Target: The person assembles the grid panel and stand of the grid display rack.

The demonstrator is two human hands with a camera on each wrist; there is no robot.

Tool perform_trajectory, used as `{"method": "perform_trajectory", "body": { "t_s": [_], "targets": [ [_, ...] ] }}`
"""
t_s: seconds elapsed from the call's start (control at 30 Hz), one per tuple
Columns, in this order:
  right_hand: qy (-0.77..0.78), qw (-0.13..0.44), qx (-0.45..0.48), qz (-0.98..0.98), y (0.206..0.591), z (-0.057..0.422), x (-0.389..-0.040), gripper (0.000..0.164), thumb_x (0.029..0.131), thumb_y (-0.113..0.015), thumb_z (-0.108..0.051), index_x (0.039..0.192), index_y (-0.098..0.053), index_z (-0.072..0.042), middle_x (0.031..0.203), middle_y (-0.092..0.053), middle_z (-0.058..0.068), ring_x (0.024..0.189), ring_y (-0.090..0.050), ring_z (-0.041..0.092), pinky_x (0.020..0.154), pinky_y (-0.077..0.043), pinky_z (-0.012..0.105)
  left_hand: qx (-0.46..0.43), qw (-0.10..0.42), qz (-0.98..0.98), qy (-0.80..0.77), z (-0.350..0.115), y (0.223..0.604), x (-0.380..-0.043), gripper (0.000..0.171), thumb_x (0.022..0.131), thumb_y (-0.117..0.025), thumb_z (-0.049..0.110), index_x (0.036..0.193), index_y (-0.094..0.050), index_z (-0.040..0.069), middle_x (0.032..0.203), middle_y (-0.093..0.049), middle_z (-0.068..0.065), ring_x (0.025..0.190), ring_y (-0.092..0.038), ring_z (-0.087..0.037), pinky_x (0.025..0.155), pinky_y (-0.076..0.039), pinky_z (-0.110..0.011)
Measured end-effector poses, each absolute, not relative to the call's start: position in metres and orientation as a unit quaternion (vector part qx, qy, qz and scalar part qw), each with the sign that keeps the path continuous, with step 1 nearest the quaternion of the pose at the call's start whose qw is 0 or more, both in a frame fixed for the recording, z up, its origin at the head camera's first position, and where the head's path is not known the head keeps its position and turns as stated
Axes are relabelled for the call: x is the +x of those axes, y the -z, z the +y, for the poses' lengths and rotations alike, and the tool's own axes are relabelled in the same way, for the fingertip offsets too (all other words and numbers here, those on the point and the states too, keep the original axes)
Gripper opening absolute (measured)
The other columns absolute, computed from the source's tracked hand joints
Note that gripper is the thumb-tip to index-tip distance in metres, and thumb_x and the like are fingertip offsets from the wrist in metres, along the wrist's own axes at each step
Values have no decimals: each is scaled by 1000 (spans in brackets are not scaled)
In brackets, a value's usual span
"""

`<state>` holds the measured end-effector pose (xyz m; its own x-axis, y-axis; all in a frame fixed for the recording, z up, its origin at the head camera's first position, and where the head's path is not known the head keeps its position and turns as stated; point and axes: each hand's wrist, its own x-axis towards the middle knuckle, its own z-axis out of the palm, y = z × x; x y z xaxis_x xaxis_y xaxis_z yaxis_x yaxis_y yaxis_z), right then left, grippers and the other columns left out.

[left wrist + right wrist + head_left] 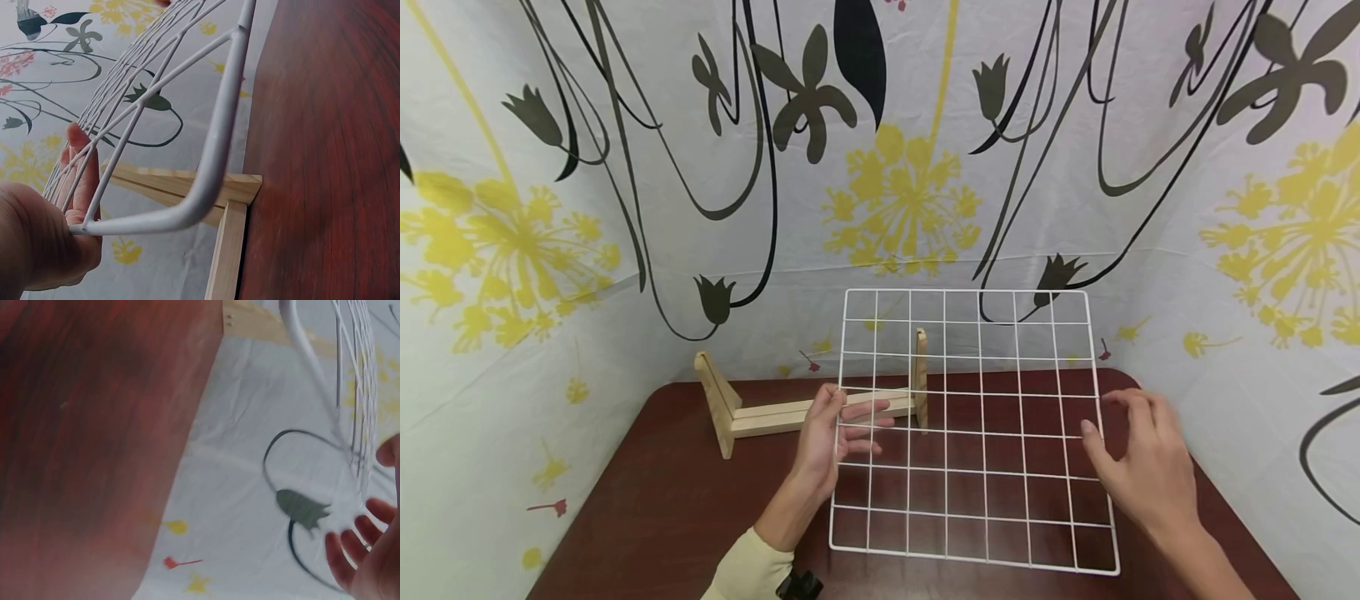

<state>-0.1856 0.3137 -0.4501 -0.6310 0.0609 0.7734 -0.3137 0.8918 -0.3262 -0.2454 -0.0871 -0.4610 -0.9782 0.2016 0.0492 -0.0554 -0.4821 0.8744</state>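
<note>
Since the left grip (820,442) seems to bear the white wire grid (983,432) almost alone, pinching its left edge with the other fingers reaching past the wires, the grid could well twist. Across from it, the right grip (1150,458) is spread, thumb and fingers curved just beside the opposite edge; whether a fingertip touches, I cannot tell. It would do best to take that thicker rim level with the left grip, rather than the thin inner wires, sharing the weight evenly. Ahead of the left grip, partly seen through the grid, a wooden frame (775,422) with two uprights stands on the table (685,500), so a careless forward swing could knock it. Beyond both grips hangs a patterned cloth (805,225); nearer the wearer than the left grip, a dark device (799,585) at the cuff might snag.
</note>
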Motion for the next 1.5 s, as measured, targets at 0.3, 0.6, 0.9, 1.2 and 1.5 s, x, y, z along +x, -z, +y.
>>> {"method": "perform_trajectory", "body": {
  "t_s": [0.3, 0.6, 0.9, 1.2, 1.5],
  "targets": [
    [-224, 471, 146, -841, 429, 263, -185, 70, 97, -57, -65, 136, -68, -6, 134, -61, 26, 116, -54, 48, 86, -40, 47, 68, 71, 504, -858, -83, 460, -244, 27, 118, -30, 30, 98, -34, 12, 128, -69, -36, 95, -81, -36, 61, -63, -42],
    [-195, 365, 220, -883, 419, 219, -178, 72, 93, -75, -55, 156, -54, -25, 160, -50, 13, 138, -54, 38, 87, -58, 50, 71, 66, 506, -857, -83, 458, -242, 28, 118, -29, 30, 97, -34, 13, 123, -74, -28, 96, -81, -35, 61, -64, -43],
    [-167, 287, 180, -926, 419, 181, -180, 85, 84, -88, -45, 159, -47, -38, 170, -39, 1, 141, -52, 37, 47, -44, 26, 66, 58, 508, -857, -85, 459, -241, 29, 118, -32, 33, 97, -35, 13, 118, -78, -23, 96, -81, -35, 63, -64, -43],
    [-155, 292, 177, -927, 425, 167, -192, 85, 83, -90, -40, 157, -49, -32, 167, -42, 8, 141, -50, 43, 60, -61, 45, 70, 56, 503, -859, -80, 455, -241, 29, 117, -33, 32, 97, -36, 12, 123, -75, -27, 105, -78, -46, 62, -64, -43],
    [-147, 297, 175, -927, 432, 161, -202, 82, 78, -94, -31, 151, -56, -26, 149, -58, 12, 132, -52, 45, 68, -63, 50, 69, 53, 502, -860, -79, 454, -239, 28, 118, -31, 32, 97, -35, 13, 121, -76, -25, 99, -80, -39, 62, -64, -43]
  ]
}}
